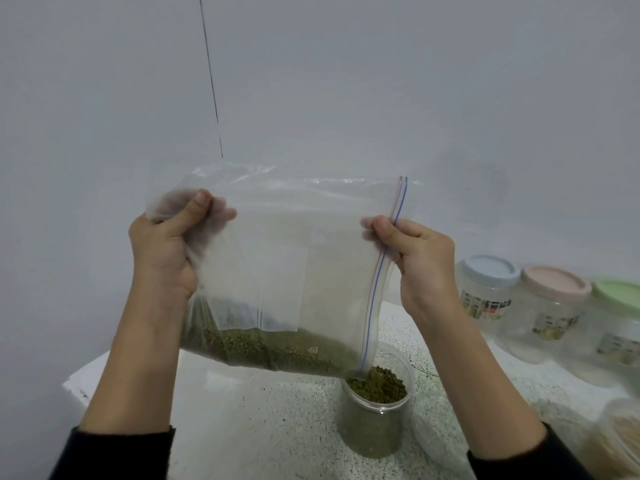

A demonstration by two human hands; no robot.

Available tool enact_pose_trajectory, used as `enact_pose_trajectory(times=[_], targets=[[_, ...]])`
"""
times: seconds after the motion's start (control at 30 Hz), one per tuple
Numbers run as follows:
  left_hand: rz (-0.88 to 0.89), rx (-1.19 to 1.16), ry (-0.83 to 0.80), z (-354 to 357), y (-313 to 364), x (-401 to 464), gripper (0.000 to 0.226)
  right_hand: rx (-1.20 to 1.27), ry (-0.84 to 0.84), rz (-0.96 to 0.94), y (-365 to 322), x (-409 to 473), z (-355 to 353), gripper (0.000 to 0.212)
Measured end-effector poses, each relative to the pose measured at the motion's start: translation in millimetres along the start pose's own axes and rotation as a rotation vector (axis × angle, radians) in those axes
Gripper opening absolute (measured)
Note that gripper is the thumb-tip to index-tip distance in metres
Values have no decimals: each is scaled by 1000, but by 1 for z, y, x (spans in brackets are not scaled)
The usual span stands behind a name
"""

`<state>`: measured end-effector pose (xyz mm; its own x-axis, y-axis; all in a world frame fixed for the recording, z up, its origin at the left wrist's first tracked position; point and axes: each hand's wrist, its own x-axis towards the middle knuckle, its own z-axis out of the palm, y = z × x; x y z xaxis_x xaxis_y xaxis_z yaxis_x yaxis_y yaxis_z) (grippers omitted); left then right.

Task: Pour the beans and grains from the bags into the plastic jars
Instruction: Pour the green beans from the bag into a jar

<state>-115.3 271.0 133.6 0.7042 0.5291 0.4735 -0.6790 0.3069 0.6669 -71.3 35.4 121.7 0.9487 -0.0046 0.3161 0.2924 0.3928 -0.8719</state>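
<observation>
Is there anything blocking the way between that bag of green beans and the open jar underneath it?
Nothing visible does. The bag, held by the left hand and right hand, has its low corner right over the open jar, and green beans are already piling up inside.

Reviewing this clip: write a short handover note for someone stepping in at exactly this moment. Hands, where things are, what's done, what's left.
Left hand grips the closed bottom end of the zip bag, raised. Right hand pinches the zip edge, steering the open corner down.
The corner sits over the open jar on the speckled counter; green beans are spilling in, and the jar looks nearly full.
A good share of the beans remains in the bag.
Three lidded jars stand at the right, apparently empty; another container at the lower right edge is only partly in view.
Left: finish or stop this pour before overflow.
</observation>
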Motion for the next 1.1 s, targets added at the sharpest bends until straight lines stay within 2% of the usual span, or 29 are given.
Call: enact_pose_trajectory(times=[0.23, 0.3, 0.5, 0.7, 1.1], targets=[[9, 6, -5, -1, -1, 2, 14, 11, 0, -4, 2, 2, -1, 3], [10, 2, -14, -2, -1, 2, 15, 3, -12, -8, 2, 2, -2, 11], [-6, 13, 9, 0, -4, -1, 12, 16, -8, -4, 2, 5, -4, 14], [-6, -10, 0, -2, -5, 1, 13, 29, -1, -1, -1, 8, -3, 5], [10, -7, 11, 5, -7, 2, 13, 23, 56, -41, 3, 23, 4, 6]])
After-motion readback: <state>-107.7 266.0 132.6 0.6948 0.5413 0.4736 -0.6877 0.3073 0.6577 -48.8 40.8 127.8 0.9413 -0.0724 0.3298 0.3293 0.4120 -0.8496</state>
